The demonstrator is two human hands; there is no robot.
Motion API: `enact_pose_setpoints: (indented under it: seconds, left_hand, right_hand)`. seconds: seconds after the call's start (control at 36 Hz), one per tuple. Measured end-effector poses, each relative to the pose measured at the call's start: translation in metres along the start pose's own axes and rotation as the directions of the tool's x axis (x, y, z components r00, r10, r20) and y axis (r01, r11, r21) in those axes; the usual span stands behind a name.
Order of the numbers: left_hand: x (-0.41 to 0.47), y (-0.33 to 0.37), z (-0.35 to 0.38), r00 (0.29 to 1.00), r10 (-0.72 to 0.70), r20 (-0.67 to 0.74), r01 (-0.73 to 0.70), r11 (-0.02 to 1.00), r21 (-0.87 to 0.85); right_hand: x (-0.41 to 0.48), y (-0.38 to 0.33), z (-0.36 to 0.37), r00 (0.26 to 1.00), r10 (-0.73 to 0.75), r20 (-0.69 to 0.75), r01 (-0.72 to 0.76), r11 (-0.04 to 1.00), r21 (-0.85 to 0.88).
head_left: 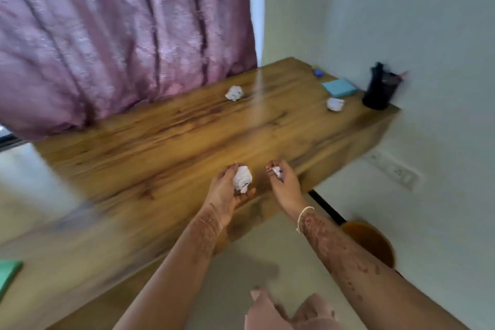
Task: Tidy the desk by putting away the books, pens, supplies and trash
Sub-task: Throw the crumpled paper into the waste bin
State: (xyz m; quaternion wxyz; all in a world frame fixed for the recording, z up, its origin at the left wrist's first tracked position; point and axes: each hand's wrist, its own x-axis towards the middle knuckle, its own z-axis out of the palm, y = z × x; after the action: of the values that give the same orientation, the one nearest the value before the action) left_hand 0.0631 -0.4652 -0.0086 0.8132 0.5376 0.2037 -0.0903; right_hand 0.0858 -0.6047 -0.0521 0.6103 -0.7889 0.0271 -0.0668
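Note:
My left hand (226, 190) is curled around a crumpled white paper ball (242, 178) above the near edge of the wooden desk (160, 147). Just to its right, my right hand (282, 182) is closed on a smaller crumpled paper scrap (277, 171). Two more paper balls lie on the desk: one near the curtain (234, 93) and one at the far right (334, 103). A blue sticky-note pad (339, 87) lies beside a black pen holder (379, 91) in the far right corner. The picture is blurred by motion.
A pink curtain (120, 35) hangs behind the desk's left side. A small blue object (318, 72) lies at the far edge. A green book corner (8, 274) shows at the near left. A brown round bin (371, 241) stands on the floor under the desk's right end.

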Motion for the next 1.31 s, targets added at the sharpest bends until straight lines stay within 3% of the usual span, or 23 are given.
enact_pose_setpoints:
  seconds: [0.14, 0.33, 0.5, 0.64, 0.81, 1.11, 1.31]
  left_hand:
    - [-0.007, -0.04, 0.073, 0.992, -0.051, 0.117, 0.036, 0.992, 0.124]
    - [-0.012, -0.119, 0.196, 0.955, -0.17, 0.244, 0.11, 0.965, 0.24]
    - [-0.007, -0.201, 0.283, 0.912, -0.332, 0.241, 0.271, 0.928, 0.254]
    - [0.01, -0.272, 0.312, 0.853, -0.493, 0.17, 0.459, 0.864, 0.206]
    - [0.049, -0.34, 0.305, 0.795, -0.605, 0.05, 0.59, 0.789, 0.173]
    - [0.187, -0.514, 0.277, 0.749, -0.652, -0.118, 0.652, 0.692, 0.311]
    - [0.237, -0.594, 0.286, 0.75, -0.659, -0.059, 0.627, 0.679, 0.382]
  right_hand:
    - [-0.022, 0.022, -0.08, 0.98, 0.138, -0.142, -0.129, 0.989, 0.076]
    - [-0.042, 0.082, -0.216, 0.885, 0.352, -0.303, -0.294, 0.93, 0.22]
    - [-0.056, 0.138, -0.319, 0.748, 0.572, -0.338, -0.439, 0.807, 0.394]
    - [-0.068, 0.19, -0.372, 0.585, 0.761, -0.282, -0.462, 0.598, 0.655]
    - [-0.069, 0.269, -0.377, 0.409, 0.899, -0.156, -0.484, 0.359, 0.798]
    - [-0.03, 0.475, -0.325, 0.272, 0.958, -0.094, -0.471, 0.218, 0.855]
    - [-0.003, 0.547, -0.309, 0.195, 0.979, -0.06, -0.336, 0.124, 0.934]
